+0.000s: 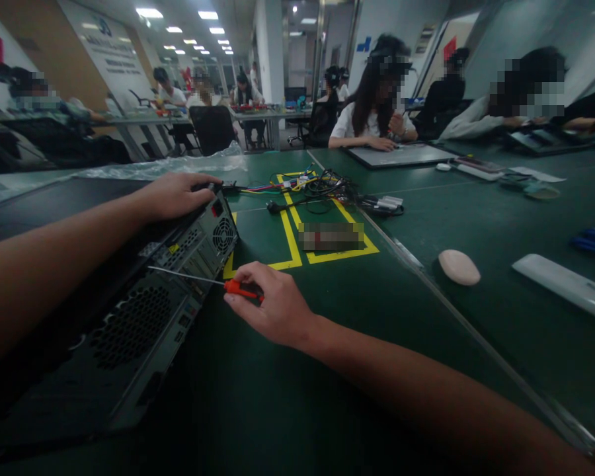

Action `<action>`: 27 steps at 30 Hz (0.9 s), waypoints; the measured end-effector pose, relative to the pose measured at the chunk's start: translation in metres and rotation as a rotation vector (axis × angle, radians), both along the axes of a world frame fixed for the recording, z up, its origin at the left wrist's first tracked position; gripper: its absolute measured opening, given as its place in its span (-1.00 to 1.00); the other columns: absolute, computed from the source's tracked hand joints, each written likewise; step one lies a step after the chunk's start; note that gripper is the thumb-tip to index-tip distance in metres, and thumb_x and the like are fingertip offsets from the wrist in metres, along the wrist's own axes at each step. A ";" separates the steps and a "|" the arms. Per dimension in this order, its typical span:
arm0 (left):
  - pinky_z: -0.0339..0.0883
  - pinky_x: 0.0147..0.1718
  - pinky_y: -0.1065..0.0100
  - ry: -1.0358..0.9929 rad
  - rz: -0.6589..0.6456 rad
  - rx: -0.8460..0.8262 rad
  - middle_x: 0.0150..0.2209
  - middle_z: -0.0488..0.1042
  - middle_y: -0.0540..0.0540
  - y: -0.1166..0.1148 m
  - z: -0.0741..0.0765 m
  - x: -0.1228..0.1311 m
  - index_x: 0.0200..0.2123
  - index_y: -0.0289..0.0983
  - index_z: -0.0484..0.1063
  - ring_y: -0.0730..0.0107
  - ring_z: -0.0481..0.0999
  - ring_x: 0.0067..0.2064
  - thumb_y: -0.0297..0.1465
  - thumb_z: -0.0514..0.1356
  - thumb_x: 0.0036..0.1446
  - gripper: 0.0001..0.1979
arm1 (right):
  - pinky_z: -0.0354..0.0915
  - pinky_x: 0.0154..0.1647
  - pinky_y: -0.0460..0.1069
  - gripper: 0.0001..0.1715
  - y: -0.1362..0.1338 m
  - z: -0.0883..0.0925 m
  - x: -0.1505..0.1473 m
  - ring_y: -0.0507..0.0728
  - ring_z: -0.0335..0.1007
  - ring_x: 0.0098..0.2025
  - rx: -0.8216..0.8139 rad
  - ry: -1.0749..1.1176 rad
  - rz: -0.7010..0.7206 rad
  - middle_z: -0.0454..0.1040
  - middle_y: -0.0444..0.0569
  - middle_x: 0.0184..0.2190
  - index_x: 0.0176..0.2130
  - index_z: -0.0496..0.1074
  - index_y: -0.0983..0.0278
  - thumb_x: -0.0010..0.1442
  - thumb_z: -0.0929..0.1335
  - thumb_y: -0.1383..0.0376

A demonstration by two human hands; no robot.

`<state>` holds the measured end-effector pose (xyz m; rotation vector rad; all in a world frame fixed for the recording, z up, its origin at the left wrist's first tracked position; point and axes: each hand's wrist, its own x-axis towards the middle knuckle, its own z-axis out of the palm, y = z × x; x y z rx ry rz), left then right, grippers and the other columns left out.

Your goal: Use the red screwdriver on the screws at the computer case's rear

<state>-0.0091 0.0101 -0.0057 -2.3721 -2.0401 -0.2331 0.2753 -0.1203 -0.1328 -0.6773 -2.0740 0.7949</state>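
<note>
The case (133, 324) sits at nine o'clock. The left hand (181, 196), fingers loose, lies on top, maybe stopping wobbles. The right hand (275, 304) pinches the screwdriver (233, 287), tip by the case's back (188, 248).

Free gap between case (133, 324) and cables (322, 188)

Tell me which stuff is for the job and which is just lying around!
In use:
orange-handled screwdriver, held in the right hand
computer case, with the left hand on its top edge

Seemingly just lying about:
tangled cables
pinkish oval object
long white object
crinkled clear plastic
</note>
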 end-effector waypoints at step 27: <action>0.43 0.43 -0.11 0.009 0.013 -0.006 0.44 0.65 -0.27 0.002 -0.002 -0.001 0.60 -0.22 0.55 -0.27 0.64 0.40 0.00 0.02 0.45 -0.17 | 0.48 0.03 0.08 -0.68 0.002 0.000 0.001 0.17 0.64 -0.06 0.070 -0.017 -0.014 0.71 0.02 -0.08 0.02 0.66 0.21 0.63 0.42 0.04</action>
